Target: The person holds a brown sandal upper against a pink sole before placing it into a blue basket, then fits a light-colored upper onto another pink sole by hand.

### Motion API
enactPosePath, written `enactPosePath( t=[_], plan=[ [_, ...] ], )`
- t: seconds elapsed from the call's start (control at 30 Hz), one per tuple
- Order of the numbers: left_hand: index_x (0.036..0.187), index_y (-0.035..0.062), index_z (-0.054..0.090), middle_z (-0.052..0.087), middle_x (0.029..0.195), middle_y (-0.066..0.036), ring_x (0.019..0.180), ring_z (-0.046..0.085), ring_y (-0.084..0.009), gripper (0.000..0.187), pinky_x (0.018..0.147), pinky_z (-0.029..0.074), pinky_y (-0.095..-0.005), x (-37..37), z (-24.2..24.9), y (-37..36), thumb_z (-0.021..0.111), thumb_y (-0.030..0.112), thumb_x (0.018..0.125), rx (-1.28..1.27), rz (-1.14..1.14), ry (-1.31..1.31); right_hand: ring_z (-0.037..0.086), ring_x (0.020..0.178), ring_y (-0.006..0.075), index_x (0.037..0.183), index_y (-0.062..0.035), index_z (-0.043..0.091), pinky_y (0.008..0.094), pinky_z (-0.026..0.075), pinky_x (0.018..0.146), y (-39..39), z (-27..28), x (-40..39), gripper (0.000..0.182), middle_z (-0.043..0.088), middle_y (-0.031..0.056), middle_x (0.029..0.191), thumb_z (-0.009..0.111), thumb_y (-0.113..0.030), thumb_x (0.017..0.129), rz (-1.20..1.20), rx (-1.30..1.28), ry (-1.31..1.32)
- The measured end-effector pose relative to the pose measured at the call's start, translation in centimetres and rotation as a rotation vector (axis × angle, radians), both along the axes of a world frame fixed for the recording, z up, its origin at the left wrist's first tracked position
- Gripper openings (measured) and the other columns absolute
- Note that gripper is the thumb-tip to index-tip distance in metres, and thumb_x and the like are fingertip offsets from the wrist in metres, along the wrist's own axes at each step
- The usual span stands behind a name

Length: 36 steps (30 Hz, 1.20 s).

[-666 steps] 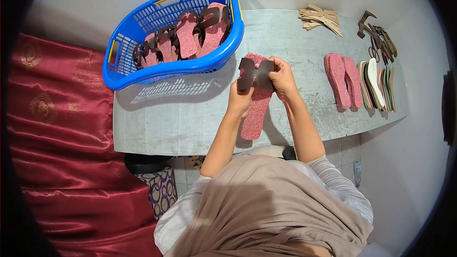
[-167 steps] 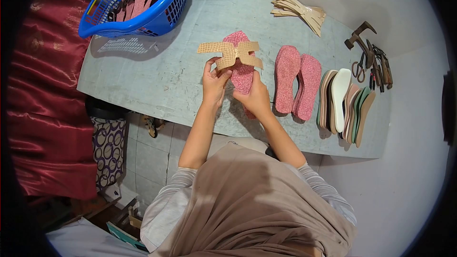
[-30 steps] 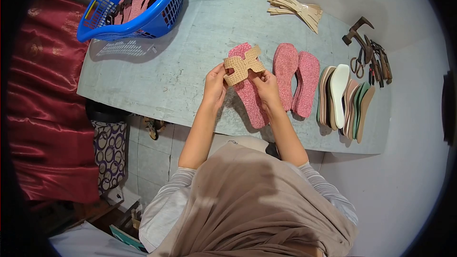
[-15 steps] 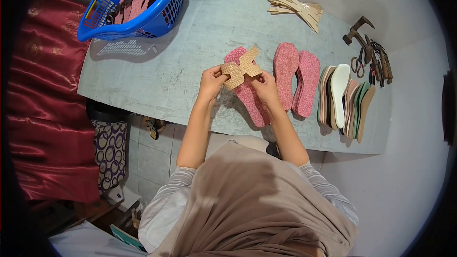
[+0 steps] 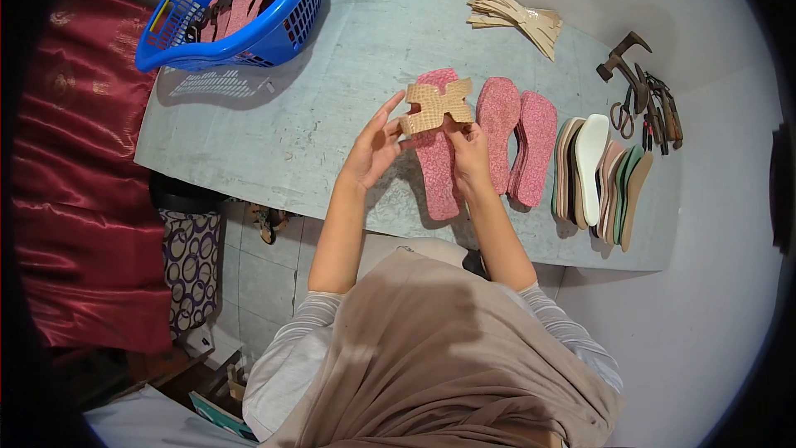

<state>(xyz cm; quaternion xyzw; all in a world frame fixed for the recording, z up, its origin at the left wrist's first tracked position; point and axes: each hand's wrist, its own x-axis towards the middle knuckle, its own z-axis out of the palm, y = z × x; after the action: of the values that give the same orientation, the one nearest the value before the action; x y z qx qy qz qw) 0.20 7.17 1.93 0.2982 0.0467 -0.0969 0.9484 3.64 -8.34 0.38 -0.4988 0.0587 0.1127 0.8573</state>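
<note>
A tan, crocodile-textured sandal upper, cut with notches like an H, lies across the upper part of a pink patterned sole. My right hand pinches the upper's lower right edge, its thumb up against the material. To the left, my left hand has its fingers spread, with the fingertips right at the upper's left edge. Part of the pink sole is hidden under the upper. Close by on the right stand two stacks of pink soles, a left stack and a right stack.
On the right is a row of coloured insoles. Behind it lie a hammer, scissors and several hand tools. Beige strips sit at the back of the table. A blue basket holds pink and dark pieces.
My left fingers have let go of the upper and spread apart. The upper has shifted right and turned, and the pink sole beneath now points more straight away from me.
</note>
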Motion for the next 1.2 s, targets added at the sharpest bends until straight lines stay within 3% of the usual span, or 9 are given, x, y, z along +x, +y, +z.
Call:
enactPosePath(
  t=[0.03,0.13,0.3,0.37,0.5,0.6,0.73,0.93,1.2],
  plan=[
    [0.13,0.0028,0.027,0.047,0.117,-0.008,0.104,0.046,-0.0148,0.058,0.086,0.038,-0.0263,-0.1,-0.5,-0.1,0.057,0.014,0.081,-0.154,-0.031,-0.044,0.052,0.086,0.0094,0.098,0.0004,0.055,0.0224,0.041,0.076,0.1,0.0,0.0,0.019,0.057,0.0051,0.095,0.058,-0.006,0.08,-0.026,0.035,-0.02],
    [0.128,0.0028,0.029,0.047,0.116,-0.007,0.103,0.047,-0.0143,0.059,0.087,0.038,-0.0261,-0.5,-1.4,-2.0,0.06,0.009,0.078,0.133,-0.021,-0.05,0.052,0.089,0.0102,0.099,-0.0003,0.053,0.0227,0.041,0.079,0.5,0.5,-0.1,0.02,0.055,0.0058,0.097,0.057,-0.005,0.08,-0.068,0.083,-0.078],
    [0.1,0.002,0.052,0.058,0.097,-0.006,0.089,0.055,-0.0133,0.019,0.077,0.045,-0.0265,-0.3,-4.2,-4.7,0.055,0.002,0.081,0.167,0.31,0.16,0.051,0.091,0.0122,0.105,-0.0005,0.048,0.023,0.04,0.079,0.7,-0.5,-0.7,0.028,0.055,0.006,0.097,0.053,0.001,0.078,-0.043,-0.09,-0.143],
    [0.098,0.0001,0.053,0.058,0.096,-0.006,0.088,0.055,-0.0123,0.018,0.078,0.044,-0.0249,-0.3,-4.1,-4.8,0.055,0.001,0.08,0.138,0.348,0.192,0.051,0.091,0.0127,0.108,-0.0004,0.045,0.023,0.04,0.078,0.6,-0.6,-0.8,0.032,0.055,0.0059,0.096,0.051,0.003,0.076,0.031,-0.174,-0.121],
    [0.094,-0.0022,0.054,0.059,0.092,-0.007,0.086,0.055,-0.0123,0.015,0.076,0.044,-0.0247,-0.3,-4.1,-4.6,0.056,0.0,0.079,0.155,0.413,0.161,0.048,0.096,0.0161,0.116,-0.0012,0.038,0.0275,0.04,0.08,-1.3,-0.3,0.3,0.041,0.048,0.0114,0.108,0.051,-0.008,0.078,0.09,0.106,-0.033],
    [0.092,-0.0031,0.055,0.059,0.089,-0.008,0.081,0.057,-0.0129,0.014,0.072,0.047,-0.0256,-0.5,-3.4,-4.0,0.055,0.0,0.079,0.24,0.346,0.149,0.046,0.098,0.0159,0.119,-0.0022,0.037,0.0288,0.04,0.081,-2.6,1.0,1.4,0.044,0.046,0.0083,0.111,0.052,-0.019,0.081,0.087,0.399,-0.014],
    [0.091,-0.0039,0.054,0.059,0.087,-0.009,0.076,0.058,-0.0132,0.013,0.066,0.049,-0.0256,-0.9,-2.3,-4.0,0.054,-0.001,0.079,0.252,0.251,0.174,0.049,0.095,0.0172,0.115,0.0022,0.04,0.0295,0.041,0.084,-2.8,1.8,2.4,0.038,0.051,0.0098,0.103,0.05,-0.023,0.087,0.032,0.213,0.009],
    [0.095,-0.0008,0.056,0.059,0.092,-0.008,0.082,0.057,-0.0133,0.016,0.072,0.049,-0.0264,-0.9,-4.0,-3.7,0.056,0.004,0.08,0.235,0.183,0.147,0.055,0.083,0.0142,0.107,0.0008,0.047,0.025,0.047,0.076,-2.7,-1.0,2.9,0.029,0.056,0.0072,0.091,0.052,-0.017,0.085,0.043,0.459,0.195],
    [0.09,-0.0031,0.055,0.059,0.086,-0.009,0.076,0.058,-0.0132,0.013,0.067,0.049,-0.026,-0.9,-3.0,-3.9,0.054,-0.002,0.078,0.227,0.221,0.2,0.057,0.087,0.0167,0.105,0.0021,0.048,0.0251,0.051,0.074,-2.6,-1.7,2.4,0.026,0.056,0.0115,0.098,0.049,-0.015,0.086,0.209,0.525,0.3]
  ],
)
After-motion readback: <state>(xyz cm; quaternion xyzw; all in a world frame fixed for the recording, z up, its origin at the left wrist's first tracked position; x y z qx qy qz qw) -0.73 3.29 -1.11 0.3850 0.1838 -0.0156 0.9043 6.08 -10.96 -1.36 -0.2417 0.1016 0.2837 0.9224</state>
